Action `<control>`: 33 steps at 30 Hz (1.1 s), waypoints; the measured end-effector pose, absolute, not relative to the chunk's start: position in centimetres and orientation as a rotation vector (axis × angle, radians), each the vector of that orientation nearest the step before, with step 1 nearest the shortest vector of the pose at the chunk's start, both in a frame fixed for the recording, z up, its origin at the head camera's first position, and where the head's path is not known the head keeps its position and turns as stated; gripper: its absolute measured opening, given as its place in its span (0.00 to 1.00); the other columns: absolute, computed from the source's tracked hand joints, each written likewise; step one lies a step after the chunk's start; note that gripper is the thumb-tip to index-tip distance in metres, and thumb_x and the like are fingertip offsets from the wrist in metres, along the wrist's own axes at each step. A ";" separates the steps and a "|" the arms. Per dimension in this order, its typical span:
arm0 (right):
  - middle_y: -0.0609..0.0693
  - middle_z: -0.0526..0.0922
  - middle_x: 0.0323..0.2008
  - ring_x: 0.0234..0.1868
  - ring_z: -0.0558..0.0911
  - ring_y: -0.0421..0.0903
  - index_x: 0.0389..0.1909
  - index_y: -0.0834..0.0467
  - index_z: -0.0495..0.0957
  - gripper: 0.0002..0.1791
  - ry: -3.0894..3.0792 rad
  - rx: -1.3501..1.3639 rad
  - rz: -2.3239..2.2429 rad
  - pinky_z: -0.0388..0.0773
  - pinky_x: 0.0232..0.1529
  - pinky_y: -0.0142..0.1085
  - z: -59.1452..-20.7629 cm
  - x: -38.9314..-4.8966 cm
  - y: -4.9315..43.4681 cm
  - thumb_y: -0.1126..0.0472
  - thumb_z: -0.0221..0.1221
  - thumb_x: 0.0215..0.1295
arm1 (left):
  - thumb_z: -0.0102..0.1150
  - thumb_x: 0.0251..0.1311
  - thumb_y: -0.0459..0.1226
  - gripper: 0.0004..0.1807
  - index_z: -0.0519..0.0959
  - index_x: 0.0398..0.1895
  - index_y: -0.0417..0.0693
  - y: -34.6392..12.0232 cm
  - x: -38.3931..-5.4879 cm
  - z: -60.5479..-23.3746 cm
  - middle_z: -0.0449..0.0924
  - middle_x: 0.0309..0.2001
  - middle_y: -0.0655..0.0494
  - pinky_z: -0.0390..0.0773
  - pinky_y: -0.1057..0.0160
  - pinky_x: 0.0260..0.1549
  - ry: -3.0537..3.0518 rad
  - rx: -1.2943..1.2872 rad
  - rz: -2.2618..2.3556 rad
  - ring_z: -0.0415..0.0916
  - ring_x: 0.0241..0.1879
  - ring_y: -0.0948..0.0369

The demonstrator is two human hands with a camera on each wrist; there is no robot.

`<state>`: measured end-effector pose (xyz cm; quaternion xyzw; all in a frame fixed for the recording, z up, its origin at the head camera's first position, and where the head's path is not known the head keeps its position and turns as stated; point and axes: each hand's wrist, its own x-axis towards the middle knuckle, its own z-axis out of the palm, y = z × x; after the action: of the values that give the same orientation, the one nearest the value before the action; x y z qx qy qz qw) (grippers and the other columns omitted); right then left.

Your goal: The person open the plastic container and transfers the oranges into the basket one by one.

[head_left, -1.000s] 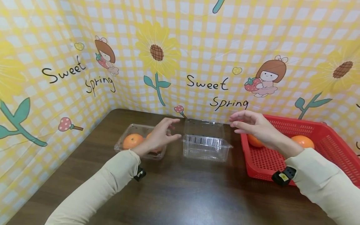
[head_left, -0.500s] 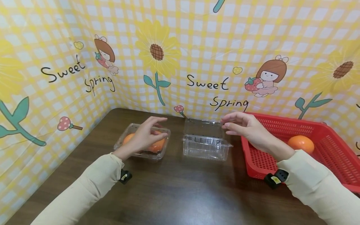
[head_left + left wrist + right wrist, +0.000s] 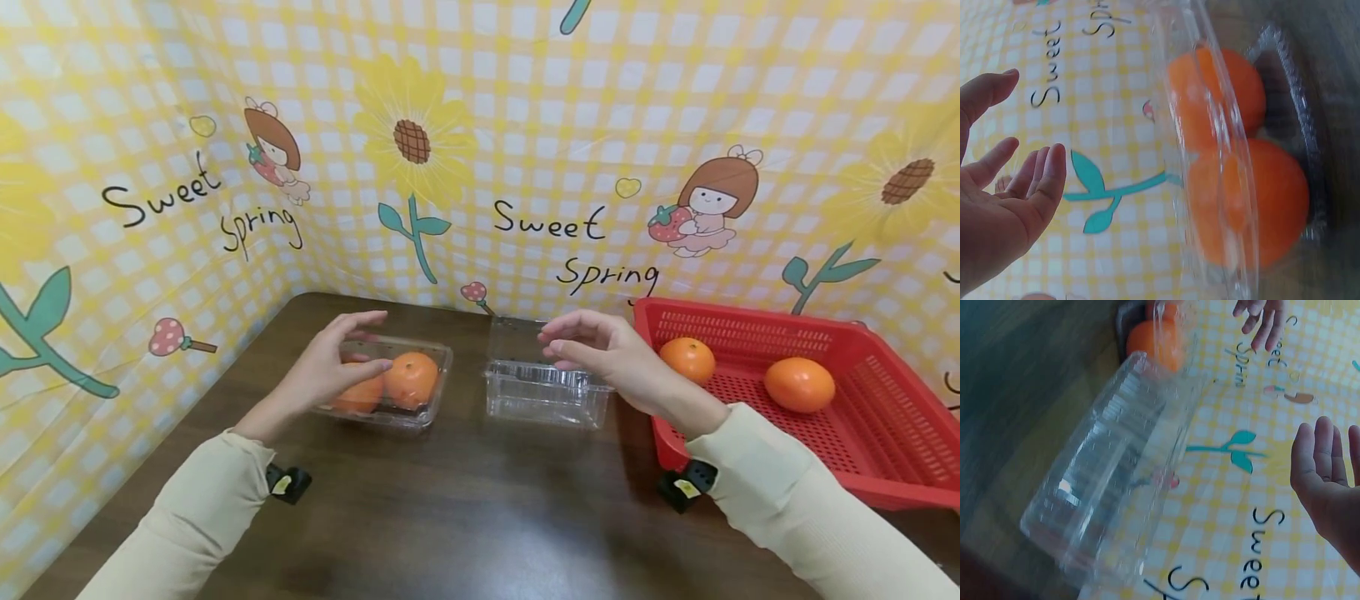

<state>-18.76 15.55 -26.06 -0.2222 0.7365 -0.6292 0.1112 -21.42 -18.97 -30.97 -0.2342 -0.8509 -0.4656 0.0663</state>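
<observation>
A dark brown wooden table [image 3: 450,533] lay in front of you, its smooth top catching a pale glare near the middle, and a yellow-and-white checked cloth [image 3: 495,108] printed with sunflowers and "Sweet Spring" hung behind it and along your left. On the table's left stood a ribbed, clear plastic box [image 3: 420,417] around two glossy round oranges [image 3: 411,379], side by side. Just to its right was a second clear box [image 3: 546,407], its thin raised lid [image 3: 513,337] standing up at the back near the cloth. A red perforated plastic basket [image 3: 795,327] sat at the right, with one orange [image 3: 687,361] by its left wall and another orange [image 3: 800,385] nearer the middle. Your left hand [image 3: 326,362] hung near the filled box, its grip spread, thumb apart from fingers. Your right hand [image 3: 600,354] hung near the second box, apart from it, grip also spread, fingers gently bent.
</observation>
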 end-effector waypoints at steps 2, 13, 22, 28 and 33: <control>0.55 0.76 0.42 0.43 0.77 0.47 0.47 0.69 0.69 0.16 2.142 -0.667 -1.852 0.75 0.44 0.41 -26.1 -18.6 14.9 0.67 0.54 0.60 | 0.63 0.48 0.29 0.32 0.63 0.58 0.38 -19.6 -21.3 -30.9 0.62 0.57 0.42 0.74 0.57 0.42 -2.560 -0.694 -1.395 0.67 0.49 0.46; 0.56 0.76 0.43 0.42 0.77 0.48 0.46 0.68 0.70 0.15 2.086 -0.705 -1.892 0.72 0.46 0.46 -27.0 -18.5 11.7 0.67 0.55 0.59 | 0.60 0.52 0.33 0.29 0.64 0.58 0.38 -22.3 -20.2 -31.2 0.65 0.56 0.43 0.74 0.65 0.42 -2.589 -0.679 -1.340 0.66 0.50 0.51; 0.57 0.76 0.43 0.44 0.76 0.52 0.46 0.70 0.70 0.15 2.015 -0.717 -1.968 0.74 0.44 0.43 -28.8 -18.5 8.9 0.69 0.54 0.59 | 0.61 0.51 0.35 0.28 0.67 0.56 0.36 -24.4 -20.1 -32.3 0.68 0.53 0.42 0.73 0.59 0.43 -2.639 -0.668 -1.210 0.68 0.49 0.53; 0.58 0.76 0.44 0.42 0.77 0.44 0.48 0.69 0.71 0.16 2.046 -0.681 -1.935 0.76 0.42 0.39 -30.1 -18.3 6.9 0.69 0.53 0.59 | 0.62 0.50 0.34 0.28 0.67 0.55 0.35 -25.6 -20.2 -33.1 0.68 0.52 0.39 0.71 0.50 0.43 -2.666 -0.663 -1.212 0.67 0.48 0.49; 0.61 0.75 0.45 0.44 0.76 0.49 0.49 0.68 0.71 0.16 2.068 -0.669 -1.898 0.76 0.40 0.35 -31.4 -18.1 5.1 0.70 0.53 0.59 | 0.62 0.50 0.35 0.28 0.67 0.55 0.34 -26.4 -20.2 -33.7 0.68 0.51 0.37 0.68 0.44 0.44 -2.700 -0.663 -1.186 0.66 0.49 0.44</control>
<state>-18.12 5.12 -31.42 -0.2300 0.7109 -0.6523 0.1274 -20.19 -26.42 -33.75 -0.2190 -0.8917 -0.3917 0.0597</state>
